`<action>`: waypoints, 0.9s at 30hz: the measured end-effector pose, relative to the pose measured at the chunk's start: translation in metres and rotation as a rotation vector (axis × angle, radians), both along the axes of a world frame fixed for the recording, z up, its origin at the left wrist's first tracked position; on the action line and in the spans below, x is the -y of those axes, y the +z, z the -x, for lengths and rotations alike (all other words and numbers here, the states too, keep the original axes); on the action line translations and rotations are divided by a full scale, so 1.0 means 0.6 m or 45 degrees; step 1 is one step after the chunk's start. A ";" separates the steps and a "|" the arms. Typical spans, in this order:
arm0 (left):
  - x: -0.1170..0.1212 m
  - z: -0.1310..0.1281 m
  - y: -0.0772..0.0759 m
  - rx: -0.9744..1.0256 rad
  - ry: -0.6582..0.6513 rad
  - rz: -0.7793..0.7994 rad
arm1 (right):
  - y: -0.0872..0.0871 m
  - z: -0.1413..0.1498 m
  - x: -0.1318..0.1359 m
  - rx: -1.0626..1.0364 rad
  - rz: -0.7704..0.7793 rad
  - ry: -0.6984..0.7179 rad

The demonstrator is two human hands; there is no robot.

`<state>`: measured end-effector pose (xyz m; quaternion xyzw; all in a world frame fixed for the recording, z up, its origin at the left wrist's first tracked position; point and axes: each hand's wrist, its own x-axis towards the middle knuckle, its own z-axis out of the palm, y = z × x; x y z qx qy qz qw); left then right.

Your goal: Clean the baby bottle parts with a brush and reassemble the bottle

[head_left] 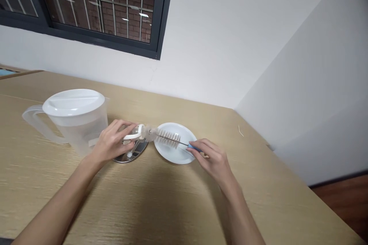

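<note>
Left hand (110, 142) gripping handled bottle (140, 132); right hand (214, 159) pinching bottle brush (170, 139). Brush axis crosswise, frame centre, tip toward bottle.

Pale wood-grain worktop (178, 206). On it: translucent white-lidded plastic pitcher (83, 130), handle leftward; shiny round metal tray (123, 158) just beside; round white dish (169, 157); farther right, small thin whitish strip (240, 131).

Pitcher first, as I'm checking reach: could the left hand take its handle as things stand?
Probably not straight away: the left hand is gripping the white-handled container. Otherwise, the handle of the pitcher looks near and unblocked.
</note>
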<state>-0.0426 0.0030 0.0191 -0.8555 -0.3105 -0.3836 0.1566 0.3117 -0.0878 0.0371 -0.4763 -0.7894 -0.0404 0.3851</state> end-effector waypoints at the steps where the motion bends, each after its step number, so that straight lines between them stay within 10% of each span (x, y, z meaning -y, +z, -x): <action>1: 0.000 -0.001 0.001 0.022 -0.032 0.007 | 0.000 0.000 0.000 0.007 -0.026 -0.009; 27: 0.011 -0.015 0.007 -0.024 -0.016 0.341 | -0.008 -0.006 -0.007 -0.055 -0.082 -0.023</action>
